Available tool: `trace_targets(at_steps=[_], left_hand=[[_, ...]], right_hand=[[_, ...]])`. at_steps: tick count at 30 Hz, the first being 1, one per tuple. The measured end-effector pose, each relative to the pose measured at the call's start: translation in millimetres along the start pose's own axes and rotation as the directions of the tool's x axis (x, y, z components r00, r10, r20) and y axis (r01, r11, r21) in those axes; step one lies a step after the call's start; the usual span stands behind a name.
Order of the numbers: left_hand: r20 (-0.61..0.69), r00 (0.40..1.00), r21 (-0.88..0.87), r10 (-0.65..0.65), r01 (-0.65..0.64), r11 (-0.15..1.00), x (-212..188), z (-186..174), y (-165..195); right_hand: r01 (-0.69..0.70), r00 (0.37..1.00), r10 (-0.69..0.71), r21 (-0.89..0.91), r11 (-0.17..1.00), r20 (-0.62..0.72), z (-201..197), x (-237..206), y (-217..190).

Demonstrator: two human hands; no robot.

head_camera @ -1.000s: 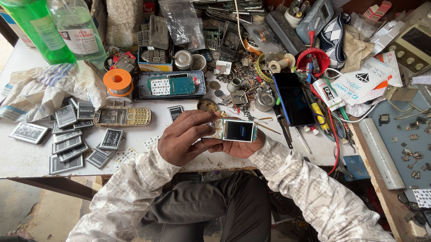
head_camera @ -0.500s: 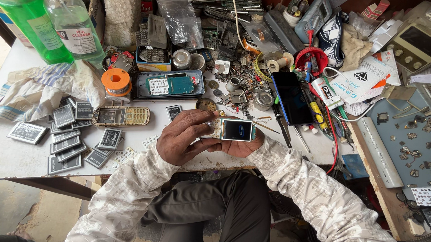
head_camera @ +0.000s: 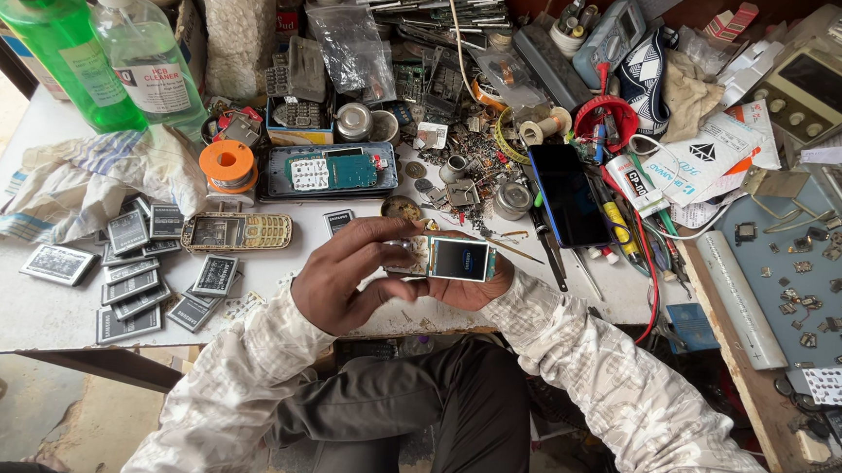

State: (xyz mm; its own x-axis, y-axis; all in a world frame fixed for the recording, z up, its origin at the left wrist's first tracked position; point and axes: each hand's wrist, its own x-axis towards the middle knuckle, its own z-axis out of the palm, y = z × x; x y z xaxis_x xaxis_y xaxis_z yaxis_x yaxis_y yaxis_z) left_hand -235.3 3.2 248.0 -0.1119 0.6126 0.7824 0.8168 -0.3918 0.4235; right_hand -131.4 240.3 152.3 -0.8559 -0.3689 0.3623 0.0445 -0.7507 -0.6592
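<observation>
Holding the small phone screen (head_camera: 462, 260) in both hands above the front edge of the white table (head_camera: 8, 299), I think the main risk is a drop. My left hand (head_camera: 345, 276) pinches the left side of the part with thumb and fingers closed on it, and my right hand (head_camera: 471, 290) supports it from below and from the right. The screen is thin and flat, so if my fingers press too hard or twist against each other, it could crack, I believe. If the grip slips, it may fall past the table edge onto my lap or lower, because the hands are just over the edge.

Around me the table is very crowded. A keypad phone body (head_camera: 237, 232) lies near my left hand, and an opened phone with a green board (head_camera: 328, 171) lies behind it. Many flat batteries (head_camera: 132, 268) are spread on the left. A black smartphone (head_camera: 567, 194) lies to the right, beside screwdrivers and red wires (head_camera: 645, 265). An orange solder spool (head_camera: 226, 165) and two pump bottles (head_camera: 101, 47) stand further back.

Small metal parts (head_camera: 463, 186) lie just behind my hands, so there is almost no free place to put the screen down safely, and a sleeve could sweep them off.
</observation>
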Motion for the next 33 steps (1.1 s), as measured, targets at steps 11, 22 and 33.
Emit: trace_targets(at_steps=[11, 22, 33], left_hand=[[0.508, 0.741, 0.202, -0.439, 0.393, 0.897, 50.2, -19.8, 5.6], [0.557, 0.756, 0.339, -0.343, 0.169, 0.925, 69.0, -12.2, 28.3], [0.499, 0.769, 0.374, -0.4, 0.226, 0.9, 65.2, -5.9, 65.4]], right_hand=[[-0.083, 0.992, 0.083, -0.002, 0.997, 0.096, -23.5, -0.8, 11.3], [-0.033, 0.992, 0.033, -0.002, 0.999, 0.122, 7.8, -1.2, 5.9], [-0.065, 0.993, 0.068, -0.037, 0.997, 0.093, 52.7, -12.5, -3.1]])
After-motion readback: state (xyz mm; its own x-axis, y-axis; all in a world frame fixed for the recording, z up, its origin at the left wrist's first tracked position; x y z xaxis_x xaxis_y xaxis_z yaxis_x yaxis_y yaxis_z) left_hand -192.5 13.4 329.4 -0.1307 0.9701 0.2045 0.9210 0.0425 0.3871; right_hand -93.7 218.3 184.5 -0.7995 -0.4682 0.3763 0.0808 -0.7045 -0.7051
